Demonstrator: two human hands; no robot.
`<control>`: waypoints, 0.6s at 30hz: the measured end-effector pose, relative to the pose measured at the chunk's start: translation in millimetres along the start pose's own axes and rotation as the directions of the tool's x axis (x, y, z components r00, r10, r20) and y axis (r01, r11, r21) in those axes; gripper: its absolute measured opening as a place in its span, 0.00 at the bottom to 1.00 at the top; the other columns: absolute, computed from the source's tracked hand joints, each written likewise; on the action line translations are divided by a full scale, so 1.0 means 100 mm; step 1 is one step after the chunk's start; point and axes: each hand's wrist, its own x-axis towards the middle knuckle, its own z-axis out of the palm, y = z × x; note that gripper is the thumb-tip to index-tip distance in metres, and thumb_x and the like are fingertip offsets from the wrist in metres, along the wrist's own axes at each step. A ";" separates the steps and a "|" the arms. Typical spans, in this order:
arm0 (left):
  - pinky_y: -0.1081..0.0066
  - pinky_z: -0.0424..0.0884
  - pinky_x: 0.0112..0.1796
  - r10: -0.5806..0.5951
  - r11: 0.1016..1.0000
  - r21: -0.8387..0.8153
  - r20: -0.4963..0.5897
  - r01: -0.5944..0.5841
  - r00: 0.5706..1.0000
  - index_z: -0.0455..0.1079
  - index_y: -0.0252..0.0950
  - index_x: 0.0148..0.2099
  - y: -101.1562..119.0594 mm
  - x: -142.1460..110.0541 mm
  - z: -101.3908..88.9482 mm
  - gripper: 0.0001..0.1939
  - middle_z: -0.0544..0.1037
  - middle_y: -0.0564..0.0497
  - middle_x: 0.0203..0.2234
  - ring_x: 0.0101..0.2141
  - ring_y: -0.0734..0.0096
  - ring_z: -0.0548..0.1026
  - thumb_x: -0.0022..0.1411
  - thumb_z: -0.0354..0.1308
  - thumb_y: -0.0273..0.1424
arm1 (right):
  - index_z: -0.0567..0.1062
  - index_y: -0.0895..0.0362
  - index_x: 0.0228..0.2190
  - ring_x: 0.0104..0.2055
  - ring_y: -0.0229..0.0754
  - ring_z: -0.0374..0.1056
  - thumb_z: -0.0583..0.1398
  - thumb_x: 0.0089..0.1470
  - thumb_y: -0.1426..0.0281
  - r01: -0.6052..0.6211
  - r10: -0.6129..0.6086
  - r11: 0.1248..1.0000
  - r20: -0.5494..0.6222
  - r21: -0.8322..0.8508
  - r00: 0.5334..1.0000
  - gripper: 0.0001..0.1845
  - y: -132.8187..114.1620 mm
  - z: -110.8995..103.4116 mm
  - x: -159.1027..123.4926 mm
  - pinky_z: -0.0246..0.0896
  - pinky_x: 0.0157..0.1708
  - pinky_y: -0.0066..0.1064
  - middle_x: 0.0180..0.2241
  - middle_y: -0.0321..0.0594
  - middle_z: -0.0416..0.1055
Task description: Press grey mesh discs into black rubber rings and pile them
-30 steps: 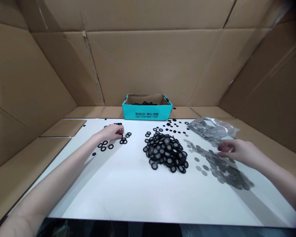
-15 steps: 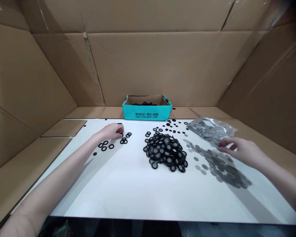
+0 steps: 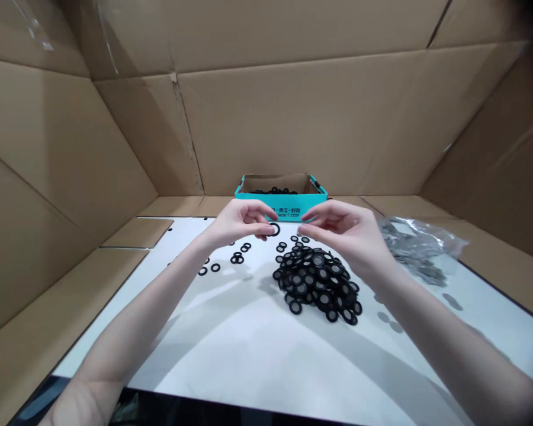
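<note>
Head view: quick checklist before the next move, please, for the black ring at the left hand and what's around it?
Black ring held at the left hand's fingertips: ok, it sits against them.
Right hand holding a part: cannot tell, nothing shows clearly at its fingertips.
Hands apart from each other: ok, a gap shows between them.
Heap of black-rimmed discs free of both hands: ok, neither hand touches it.
Teal cardboard box open and upright: ok, black parts show inside.
</note>
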 end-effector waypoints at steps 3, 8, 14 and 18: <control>0.78 0.76 0.29 0.149 0.964 -0.218 -0.029 -0.151 0.988 0.71 0.33 0.44 0.21 -0.05 0.04 0.17 0.79 0.55 0.23 0.25 0.76 0.79 0.53 0.70 0.30 | 0.77 0.51 0.28 0.29 0.41 0.72 0.74 0.42 0.57 0.056 -0.059 0.990 0.015 0.131 0.998 0.16 -0.13 0.22 0.04 0.67 0.31 0.35 0.25 0.35 0.77; 0.79 0.78 0.31 0.290 0.901 -0.320 -0.058 -0.293 0.955 0.70 0.34 0.44 0.31 -0.15 0.05 0.17 0.81 0.55 0.25 0.28 0.75 0.82 0.54 0.71 0.25 | 0.76 0.52 0.26 0.27 0.36 0.69 0.73 0.43 0.65 0.141 -0.119 0.969 -0.114 0.202 0.986 0.12 -0.19 0.29 0.00 0.62 0.27 0.31 0.25 0.33 0.76; 0.81 0.78 0.33 0.315 0.916 -0.252 -0.032 -0.313 0.949 0.70 0.34 0.45 0.36 -0.20 0.13 0.16 0.82 0.54 0.27 0.31 0.75 0.83 0.56 0.70 0.23 | 0.75 0.52 0.27 0.27 0.37 0.68 0.72 0.47 0.66 0.210 -0.186 0.964 -0.149 0.162 0.971 0.10 -0.17 0.35 -0.04 0.62 0.28 0.33 0.25 0.33 0.74; 0.80 0.78 0.33 0.299 0.920 -0.247 -0.057 -0.303 0.953 0.70 0.35 0.46 0.37 -0.22 0.19 0.15 0.82 0.54 0.28 0.32 0.76 0.83 0.57 0.69 0.23 | 0.76 0.52 0.27 0.27 0.37 0.67 0.70 0.51 0.69 0.245 -0.232 0.967 -0.174 0.061 0.957 0.08 -0.18 0.37 -0.07 0.60 0.28 0.32 0.25 0.33 0.74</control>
